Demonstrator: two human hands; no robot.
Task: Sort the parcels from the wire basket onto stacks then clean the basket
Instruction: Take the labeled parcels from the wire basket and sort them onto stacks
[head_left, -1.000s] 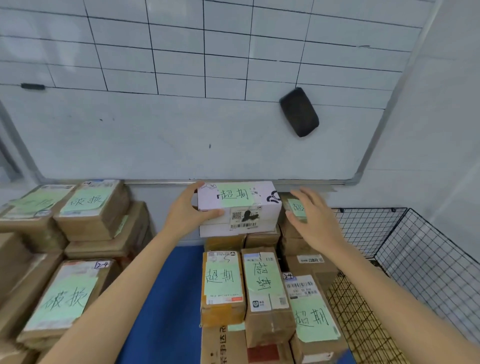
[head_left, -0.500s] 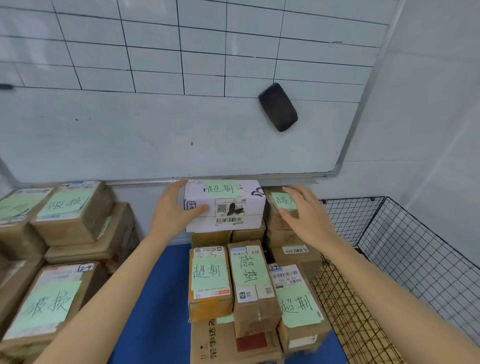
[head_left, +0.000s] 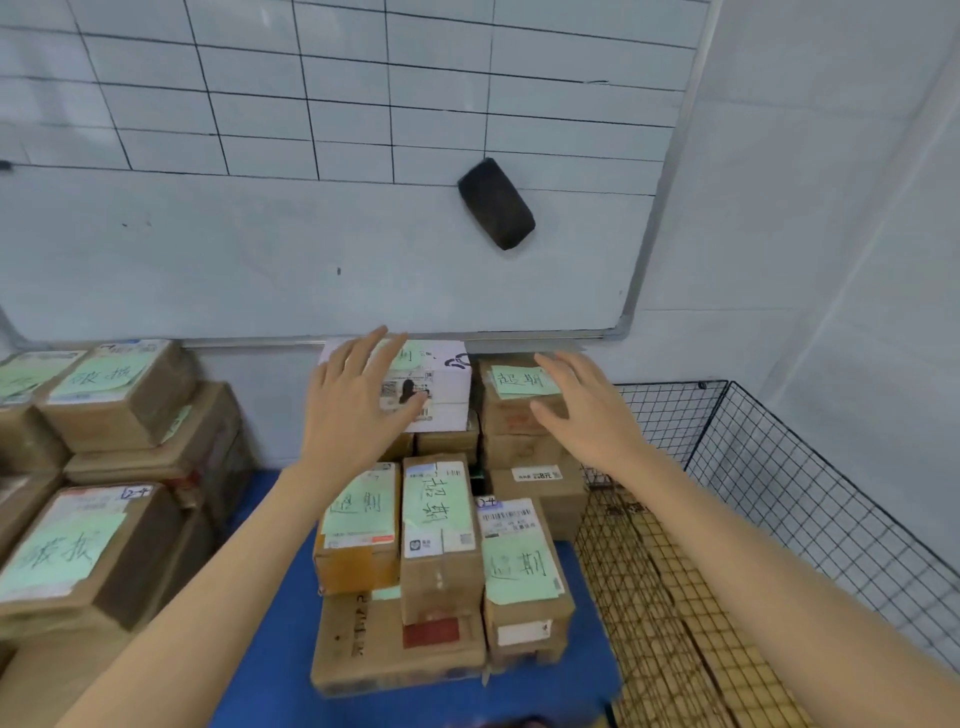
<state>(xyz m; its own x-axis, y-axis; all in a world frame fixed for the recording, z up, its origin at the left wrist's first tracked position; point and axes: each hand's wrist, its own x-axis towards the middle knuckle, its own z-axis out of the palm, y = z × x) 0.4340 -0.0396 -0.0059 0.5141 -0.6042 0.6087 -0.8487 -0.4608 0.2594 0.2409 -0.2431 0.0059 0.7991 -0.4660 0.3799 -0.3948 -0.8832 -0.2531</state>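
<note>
Placing step: white parcel (head_left: 448, 385) sits atop the rear stack, left hand (head_left: 353, 415) and right hand (head_left: 589, 415) spread, holding nothing; wire basket (head_left: 831, 519) looks empty, though partly out of view, so cleaning probably follows.

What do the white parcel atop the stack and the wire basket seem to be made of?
The white parcel: probably cardboard, matte white; its crisp straight edges and dull surface suggest it. The wire basket: thin metal wire, apparently black-coated; it forms an open square grid.

White parcel (head_left: 447, 384) half behind the left hand (head_left: 353, 415); wire basket (head_left: 779, 493) partly beyond the right edge, leftmost stacks (head_left: 21, 441) beyond the left.
</note>
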